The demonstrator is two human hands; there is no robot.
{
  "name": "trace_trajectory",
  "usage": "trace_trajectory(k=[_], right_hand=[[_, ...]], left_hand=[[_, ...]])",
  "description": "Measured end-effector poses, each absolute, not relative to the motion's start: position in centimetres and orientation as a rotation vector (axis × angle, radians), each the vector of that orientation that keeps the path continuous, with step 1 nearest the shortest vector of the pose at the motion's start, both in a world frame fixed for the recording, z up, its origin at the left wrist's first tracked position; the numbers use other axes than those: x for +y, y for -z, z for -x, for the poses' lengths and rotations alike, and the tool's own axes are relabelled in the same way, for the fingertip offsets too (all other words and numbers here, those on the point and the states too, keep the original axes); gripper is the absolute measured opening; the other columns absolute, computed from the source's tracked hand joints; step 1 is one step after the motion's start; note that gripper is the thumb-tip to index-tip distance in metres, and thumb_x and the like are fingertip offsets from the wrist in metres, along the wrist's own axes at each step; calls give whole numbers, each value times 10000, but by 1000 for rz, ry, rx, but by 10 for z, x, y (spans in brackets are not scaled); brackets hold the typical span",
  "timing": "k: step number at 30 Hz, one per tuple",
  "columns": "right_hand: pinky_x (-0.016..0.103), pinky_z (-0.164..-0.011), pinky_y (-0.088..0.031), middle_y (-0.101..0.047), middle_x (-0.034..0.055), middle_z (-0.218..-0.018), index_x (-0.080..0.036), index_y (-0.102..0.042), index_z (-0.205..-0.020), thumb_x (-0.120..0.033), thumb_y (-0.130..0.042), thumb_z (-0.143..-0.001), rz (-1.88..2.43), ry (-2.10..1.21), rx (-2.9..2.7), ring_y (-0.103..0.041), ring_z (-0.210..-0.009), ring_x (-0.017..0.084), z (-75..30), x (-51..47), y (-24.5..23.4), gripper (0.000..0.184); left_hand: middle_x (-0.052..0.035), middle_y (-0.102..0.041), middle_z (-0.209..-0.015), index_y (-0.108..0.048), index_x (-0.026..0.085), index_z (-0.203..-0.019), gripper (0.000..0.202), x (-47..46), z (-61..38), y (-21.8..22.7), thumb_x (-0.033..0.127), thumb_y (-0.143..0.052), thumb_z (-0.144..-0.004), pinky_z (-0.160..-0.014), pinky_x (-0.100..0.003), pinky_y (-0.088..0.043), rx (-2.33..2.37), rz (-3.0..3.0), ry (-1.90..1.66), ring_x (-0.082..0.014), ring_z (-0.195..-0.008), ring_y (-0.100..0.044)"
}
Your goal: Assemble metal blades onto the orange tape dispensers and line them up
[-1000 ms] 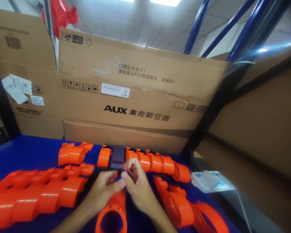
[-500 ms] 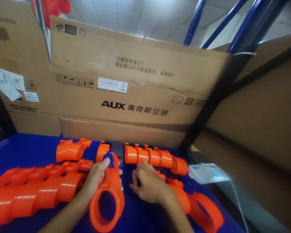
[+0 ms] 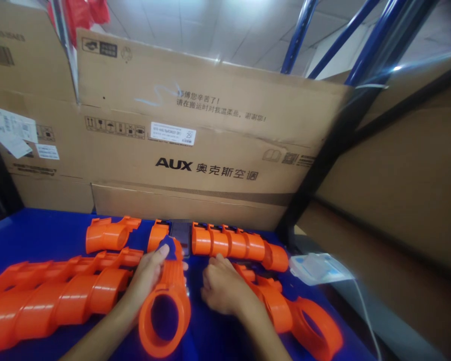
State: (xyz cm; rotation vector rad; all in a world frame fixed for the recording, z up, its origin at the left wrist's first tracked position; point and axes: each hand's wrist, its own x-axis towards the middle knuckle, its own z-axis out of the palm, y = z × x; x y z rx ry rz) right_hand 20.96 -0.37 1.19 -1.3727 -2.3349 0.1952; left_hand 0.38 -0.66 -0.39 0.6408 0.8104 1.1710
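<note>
A person's left hand (image 3: 150,272) grips a glossy orange plastic part (image 3: 173,285) with a round ring end, the thumb pressed on a dark blue patch (image 3: 168,247) at its far end; the ring faces the viewer, above a bright blue desk (image 3: 56,230). To the right of this ring part, apart from it, is the right hand (image 3: 221,286), its fingers curled closed; whether anything sits inside them cannot be told. Left of the ring part lies a long row of overlapping orange plastic sleeves (image 3: 73,303), and beyond that, farther left, a short orange plastic piece (image 3: 107,237). Just behind the ring part is a dark, flat rectangular panel (image 3: 180,236); behind it to the right runs another row of curved orange plastic segments (image 3: 229,244). Right of the ring part, past the right hand, are an orange plastic ring (image 3: 319,328) lying tilted and, farther off, a clear plastic box (image 3: 320,268) beside a thin white cord (image 3: 366,308). A brown cardboard wall (image 3: 210,135), printed "AUX", stands well behind the ring part.
</note>
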Motion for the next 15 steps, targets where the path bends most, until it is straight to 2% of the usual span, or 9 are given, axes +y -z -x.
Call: trace_trajectory(k=[6, 11, 15], right_hand=[[295, -657, -429, -611, 21, -714, -215, -553, -638, -119, -639, -731, 1369, -180, -2247, -565, -717, 197, -220, 1, -26, 159], [327, -716, -438, -617, 25, -737, -212, -550, -662, -145, -609, -767, 1343, -167, -2030, -579, -770, 218, -226, 9, -40, 137], [339, -749, -439, -612, 31, -738, -211, -548, -652, -122, -608, -760, 1260, -183, -1869, -581, -791, 225, -218, 8, -43, 153]], left_hand=[[-137, -773, -771, -718, 88, -1065, 604, -13, -5, -5, 601, -722, -746, -594, -353, -555, 685, -652, -1108, -282, -655, -728], [-134, -779, -856, -677, 120, -1195, 615, -19, -9, -7, 560, -733, -770, -555, -335, -538, 558, -639, -1050, -250, -614, -712], [-141, -786, -902, -703, 110, -1151, 525, -24, -15, -3, 464, -775, -770, -592, -338, -554, 557, -695, -1098, -262, -681, -729]])
